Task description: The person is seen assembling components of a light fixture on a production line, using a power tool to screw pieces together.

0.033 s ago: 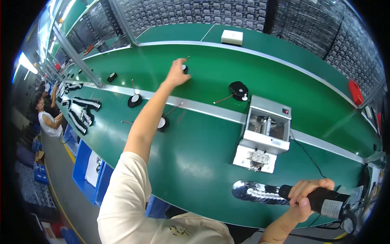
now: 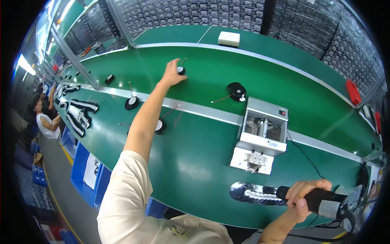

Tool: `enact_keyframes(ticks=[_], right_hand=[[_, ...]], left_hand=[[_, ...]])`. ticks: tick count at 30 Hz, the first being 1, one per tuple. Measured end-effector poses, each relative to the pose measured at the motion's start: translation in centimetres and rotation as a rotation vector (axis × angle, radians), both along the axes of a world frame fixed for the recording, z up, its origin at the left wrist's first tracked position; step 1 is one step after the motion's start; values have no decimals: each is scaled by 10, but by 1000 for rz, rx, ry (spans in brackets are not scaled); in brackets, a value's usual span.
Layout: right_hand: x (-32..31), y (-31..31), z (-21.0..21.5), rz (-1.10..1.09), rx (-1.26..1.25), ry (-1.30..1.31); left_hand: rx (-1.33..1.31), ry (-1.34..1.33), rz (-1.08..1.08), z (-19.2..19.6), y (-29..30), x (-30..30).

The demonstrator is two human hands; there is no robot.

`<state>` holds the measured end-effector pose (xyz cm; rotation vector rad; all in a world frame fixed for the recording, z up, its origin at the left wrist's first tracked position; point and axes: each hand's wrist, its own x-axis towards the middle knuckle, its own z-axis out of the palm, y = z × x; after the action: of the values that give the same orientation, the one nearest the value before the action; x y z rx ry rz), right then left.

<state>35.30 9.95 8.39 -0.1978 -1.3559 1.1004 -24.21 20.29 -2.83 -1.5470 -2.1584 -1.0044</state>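
My left hand [image 2: 171, 74] reaches out over the raised green strip at the back, thumb and fingers spread around a small round black part [image 2: 180, 70] with a pale centre and a thin red wire. The fingers look apart; whether they touch the part is hard to see. My right hand [image 2: 302, 197] is wrapped round a black electric screwdriver [image 2: 325, 202] with a coiled cord, held at the lower right. Its tip end meets a long, rounded black tray [image 2: 254, 192] holding small shiny screw-like pieces.
A grey metal machine [image 2: 265, 126] stands right of centre. More black wired parts lie about: one on the strip [image 2: 236, 92], others on the table [image 2: 132, 103] [image 2: 160, 127]. Black-and-white strips [image 2: 79, 112] are at left, above a blue bin [image 2: 83, 168]. Co-workers [image 2: 48, 122] sit far left.
The whole view has shifted slightly. My left hand stays around the round black part with barely any change, and the right hand keeps its hold on the screwdriver.
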Motion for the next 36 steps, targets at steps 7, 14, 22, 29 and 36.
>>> enact_keyframes(ticks=[7, 14, 22, 29, 36], right_hand=[[5, 2, 0, -32, -17, -40], [8, -8, 2, -4, -79, -36], [-4, -5, 8, 88, -127, -77], [5, 1, 6, 111, -62, -120], [5, 1, 5, 190, -30, -156]], left_hand=[[-305, -152, -118, 35, 4, 13], [-373, -451, -241, 144, -129, 187], [-768, -67, -813, 62, -200, 285], [-484, -179, -855, 61, -222, 294], [-221, -216, -1122, 32, -214, 346]])
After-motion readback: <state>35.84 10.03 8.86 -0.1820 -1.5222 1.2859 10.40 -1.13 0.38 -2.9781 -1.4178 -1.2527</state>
